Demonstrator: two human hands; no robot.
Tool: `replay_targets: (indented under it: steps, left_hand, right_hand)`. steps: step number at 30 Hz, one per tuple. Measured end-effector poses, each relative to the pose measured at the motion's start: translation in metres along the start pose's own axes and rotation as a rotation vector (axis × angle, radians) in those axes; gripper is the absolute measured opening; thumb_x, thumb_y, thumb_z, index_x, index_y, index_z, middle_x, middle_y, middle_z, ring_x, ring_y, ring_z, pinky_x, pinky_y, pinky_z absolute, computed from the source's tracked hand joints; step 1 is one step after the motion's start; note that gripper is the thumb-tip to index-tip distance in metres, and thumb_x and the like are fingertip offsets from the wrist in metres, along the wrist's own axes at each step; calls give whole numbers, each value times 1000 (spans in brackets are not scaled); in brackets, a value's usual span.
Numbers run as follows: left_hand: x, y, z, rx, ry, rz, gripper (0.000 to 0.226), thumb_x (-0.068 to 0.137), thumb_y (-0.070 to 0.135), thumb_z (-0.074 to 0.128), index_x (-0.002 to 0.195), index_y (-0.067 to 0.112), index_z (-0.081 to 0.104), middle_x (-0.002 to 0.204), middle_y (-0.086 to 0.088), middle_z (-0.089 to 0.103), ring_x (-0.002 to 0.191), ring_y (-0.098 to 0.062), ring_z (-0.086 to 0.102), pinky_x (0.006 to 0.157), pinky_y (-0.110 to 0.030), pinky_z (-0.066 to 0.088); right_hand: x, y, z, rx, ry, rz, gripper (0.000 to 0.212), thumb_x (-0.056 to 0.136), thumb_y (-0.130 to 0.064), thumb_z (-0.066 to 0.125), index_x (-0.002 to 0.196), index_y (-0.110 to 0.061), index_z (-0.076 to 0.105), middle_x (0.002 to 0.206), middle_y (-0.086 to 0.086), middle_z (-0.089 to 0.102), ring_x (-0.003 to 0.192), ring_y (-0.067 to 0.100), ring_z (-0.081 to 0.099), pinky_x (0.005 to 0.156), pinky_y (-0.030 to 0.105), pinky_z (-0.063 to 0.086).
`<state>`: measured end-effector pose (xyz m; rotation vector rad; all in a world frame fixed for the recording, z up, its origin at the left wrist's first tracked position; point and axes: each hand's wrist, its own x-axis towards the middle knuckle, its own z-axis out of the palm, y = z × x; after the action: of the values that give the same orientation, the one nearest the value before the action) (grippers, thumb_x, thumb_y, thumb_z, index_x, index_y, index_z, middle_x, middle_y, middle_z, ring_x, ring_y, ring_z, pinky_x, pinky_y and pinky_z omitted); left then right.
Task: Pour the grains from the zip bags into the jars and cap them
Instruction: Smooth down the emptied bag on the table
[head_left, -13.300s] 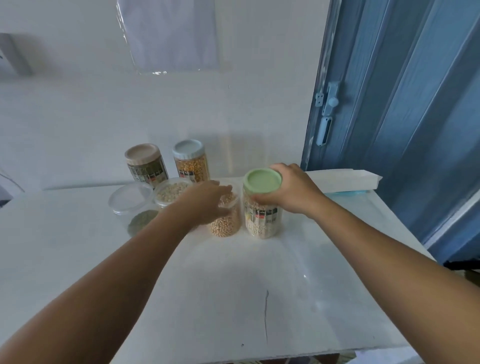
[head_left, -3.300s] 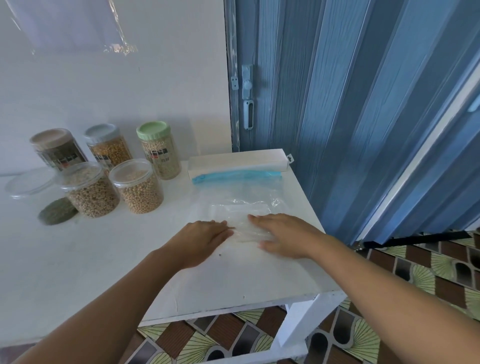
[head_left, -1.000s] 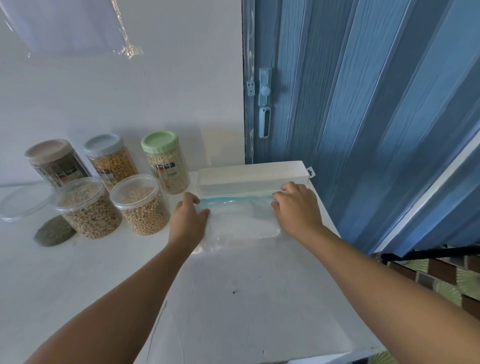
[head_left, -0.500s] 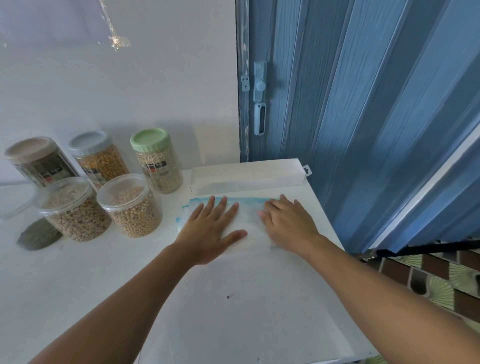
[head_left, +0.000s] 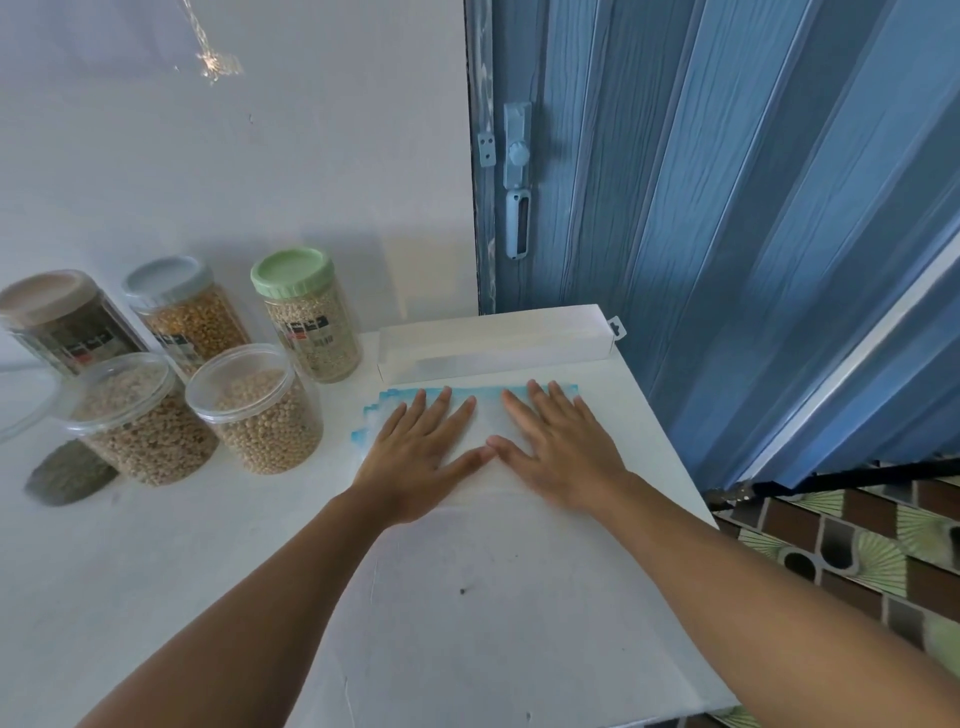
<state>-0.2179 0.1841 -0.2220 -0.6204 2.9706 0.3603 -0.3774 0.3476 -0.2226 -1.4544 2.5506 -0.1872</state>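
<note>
Pressing flat, both hands open on empty clear zip bags (head_left: 488, 415), blue seal edges fanned

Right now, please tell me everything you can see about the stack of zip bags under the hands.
The zip bags are thin, clear plastic with blue zip strips along the far edge, and look empty. Several lie flat in a stack, slightly fanned at the left corner, on the white table just in front of the long white box. The left hand and right hand press on them with straight fingers, thumbs almost meeting.
</note>
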Motion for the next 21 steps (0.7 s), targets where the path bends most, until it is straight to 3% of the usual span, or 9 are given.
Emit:
replay_targets:
  steps: [12,14,17,19,21]
  left_hand:
    - [2,-3,6,77,2,15,87,93,88,14,162,44,-13,171,7,-20,157,-20,-23,128,-41,-10]
    - [1,-2,7,87,2,19,86,93,87,14,163,43,-12,172,6,-19,158,-21,-22,129,-43,-9]
    - [1,-3,8,85,15,24,85,94,86,13,163,43,-11,172,6,-19,158,-22,-21,129,-43,-9]
    - [2,-3,6,66,1,23,84,94,85,14,163,44,-11,172,6,-18,158,-22,-21,128,-42,-10]
    - [1,0,0,18,-33,11,85,92,84,15,163,44,-8,172,6,-19,158,-22,-22,127,-41,-11]
  right_hand:
    - [-4,0,3,-64,60,-28,78,100,-75,8,165,-35,-7,174,3,-13,159,25,-17,128,49,-9]
    - [-8,-2,3,-139,199,-50,76,103,-69,10,166,-27,8,174,10,-6,160,34,-10,126,57,-6]
    - [-17,-4,-4,-156,422,-200,68,107,-58,19,158,-18,40,166,16,31,154,40,25,125,59,12]
    - [-25,-1,-10,-129,296,-303,74,106,-61,11,160,-18,38,165,12,34,153,34,28,126,51,13]
    - [-32,3,-11,-129,35,-278,79,101,-69,11,166,-25,16,174,5,11,160,24,7,129,44,3]
